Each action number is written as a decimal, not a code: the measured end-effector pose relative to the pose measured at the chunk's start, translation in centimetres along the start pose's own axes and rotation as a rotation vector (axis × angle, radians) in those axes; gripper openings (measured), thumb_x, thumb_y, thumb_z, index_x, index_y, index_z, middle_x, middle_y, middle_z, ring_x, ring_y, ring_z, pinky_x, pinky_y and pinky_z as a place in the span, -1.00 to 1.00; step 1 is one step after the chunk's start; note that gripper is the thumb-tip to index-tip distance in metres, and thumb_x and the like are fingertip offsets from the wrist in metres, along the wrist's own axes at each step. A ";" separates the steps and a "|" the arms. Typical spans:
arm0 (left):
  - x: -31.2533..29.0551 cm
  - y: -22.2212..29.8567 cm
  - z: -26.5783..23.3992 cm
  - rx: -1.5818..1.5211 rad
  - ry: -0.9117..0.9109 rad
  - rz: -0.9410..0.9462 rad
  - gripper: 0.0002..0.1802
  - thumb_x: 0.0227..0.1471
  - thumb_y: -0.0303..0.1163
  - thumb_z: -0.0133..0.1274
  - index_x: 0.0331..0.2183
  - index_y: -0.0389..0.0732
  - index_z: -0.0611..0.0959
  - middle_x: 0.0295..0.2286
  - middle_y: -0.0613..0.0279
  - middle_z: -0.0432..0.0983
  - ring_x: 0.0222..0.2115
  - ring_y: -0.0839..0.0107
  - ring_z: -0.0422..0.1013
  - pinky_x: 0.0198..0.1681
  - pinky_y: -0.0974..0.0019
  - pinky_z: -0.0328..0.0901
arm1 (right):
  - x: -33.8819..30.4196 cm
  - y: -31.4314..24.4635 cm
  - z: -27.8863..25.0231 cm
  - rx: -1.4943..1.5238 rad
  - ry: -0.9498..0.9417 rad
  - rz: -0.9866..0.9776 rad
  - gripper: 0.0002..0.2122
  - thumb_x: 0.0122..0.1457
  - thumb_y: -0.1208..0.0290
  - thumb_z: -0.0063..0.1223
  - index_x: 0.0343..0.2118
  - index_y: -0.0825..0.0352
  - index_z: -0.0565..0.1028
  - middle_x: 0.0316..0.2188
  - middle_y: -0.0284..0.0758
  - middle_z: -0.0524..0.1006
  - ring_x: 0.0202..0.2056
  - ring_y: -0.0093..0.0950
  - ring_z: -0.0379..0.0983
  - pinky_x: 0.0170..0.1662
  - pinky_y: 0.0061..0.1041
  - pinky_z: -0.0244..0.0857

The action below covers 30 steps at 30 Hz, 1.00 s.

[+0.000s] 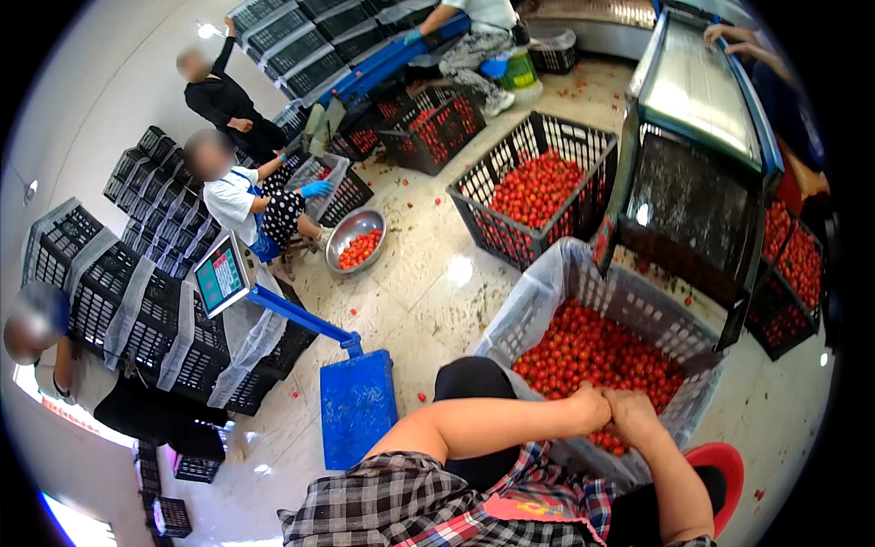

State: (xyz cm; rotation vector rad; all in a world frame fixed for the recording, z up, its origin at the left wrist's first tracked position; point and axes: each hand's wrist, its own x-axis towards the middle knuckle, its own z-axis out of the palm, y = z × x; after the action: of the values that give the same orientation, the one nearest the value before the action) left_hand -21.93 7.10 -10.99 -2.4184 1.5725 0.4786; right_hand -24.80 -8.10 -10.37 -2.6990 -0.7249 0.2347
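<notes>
My left hand [591, 408] and my right hand [635, 417] meet over the near side of a lined plastic crate [497, 339]. The fingers of both are curled in, and whatever they hold, if anything, is hidden. Beneath and beyond them lie many small red cherry tomatoes [592, 351], some with bits of green. Pale translucent liner [570, 264] covers the crate's walls and folds over its rim.
A sorting machine with a dark chute [688, 214] stands beyond the crate. A black crate of tomatoes [538, 187] is further left. A blue floor scale [357, 410], metal bowl [339, 264], red basin [729, 474] and stacked crates [100, 292] surround me. Several people work nearby.
</notes>
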 end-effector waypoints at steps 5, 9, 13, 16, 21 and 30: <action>0.5 -0.6 -1.2 -0.103 -0.068 0.024 -0.82 -0.21 -0.38 0.15 -0.42 -0.15 0.64 -0.42 0.19 0.55 -0.35 0.28 0.44 -0.31 0.16 0.28 | -0.1 0.3 0.9 0.006 -0.037 0.018 -0.56 -0.09 0.20 0.23 -0.18 0.30 0.35 -0.41 -0.24 0.55 -0.29 -0.28 0.50 -0.23 -0.28 0.32; 0.7 -0.5 -1.0 -0.073 -0.088 0.011 -0.82 -0.23 -0.42 0.16 -0.42 -0.17 0.63 -0.41 0.17 0.54 -0.35 0.28 0.44 -0.31 0.17 0.27 | 0.2 -0.1 -0.1 0.089 -0.097 0.129 -0.61 -0.06 0.37 0.14 -0.14 0.31 0.35 -0.34 -0.16 0.53 -0.25 -0.18 0.46 -0.20 -0.22 0.31; 0.3 -0.5 -1.2 -0.066 -0.064 0.011 -0.79 -0.24 -0.43 0.17 -0.40 -0.18 0.62 -0.43 0.19 0.53 -0.35 0.30 0.44 -0.31 0.18 0.26 | 0.1 -0.3 -0.4 0.156 -0.063 0.137 -0.66 0.02 0.30 0.11 -0.18 0.31 0.34 -0.35 -0.15 0.53 -0.26 -0.16 0.47 -0.20 -0.21 0.31; 0.0 -0.9 -1.4 -0.065 -0.025 -0.001 -0.77 -0.24 -0.44 0.17 -0.38 -0.20 0.62 -0.43 0.19 0.54 -0.36 0.30 0.44 -0.30 0.18 0.27 | 0.0 -0.8 -1.2 0.230 -0.034 0.158 -0.69 0.03 0.34 0.07 -0.18 0.31 0.33 -0.34 -0.14 0.53 -0.25 -0.13 0.46 -0.20 -0.19 0.31; 0.6 -1.3 -1.6 -0.133 -0.012 -0.015 -0.76 -0.25 -0.46 0.17 -0.39 -0.27 0.60 -0.42 0.12 0.53 -0.38 0.23 0.47 -0.29 0.12 0.31 | 0.0 -0.9 -1.6 0.301 0.012 0.178 -0.70 0.03 0.38 0.06 -0.17 0.31 0.33 -0.32 -0.11 0.52 -0.24 -0.10 0.45 -0.20 -0.18 0.31; 0.2 -1.2 -1.5 -0.169 0.061 -0.006 -0.76 -0.25 -0.47 0.15 -0.39 -0.31 0.60 -0.41 0.10 0.53 -0.34 0.22 0.45 -0.28 0.14 0.31 | -0.3 -1.3 -2.0 0.258 0.025 0.206 -0.66 0.01 0.43 0.07 -0.14 0.34 0.31 -0.32 -0.12 0.52 -0.23 -0.12 0.45 -0.18 -0.18 0.31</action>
State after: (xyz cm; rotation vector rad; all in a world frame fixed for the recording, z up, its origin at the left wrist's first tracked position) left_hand -20.50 6.90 -9.67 -2.5842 1.6087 0.5636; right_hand -25.11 -7.77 -8.02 -2.5221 -0.3783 0.3199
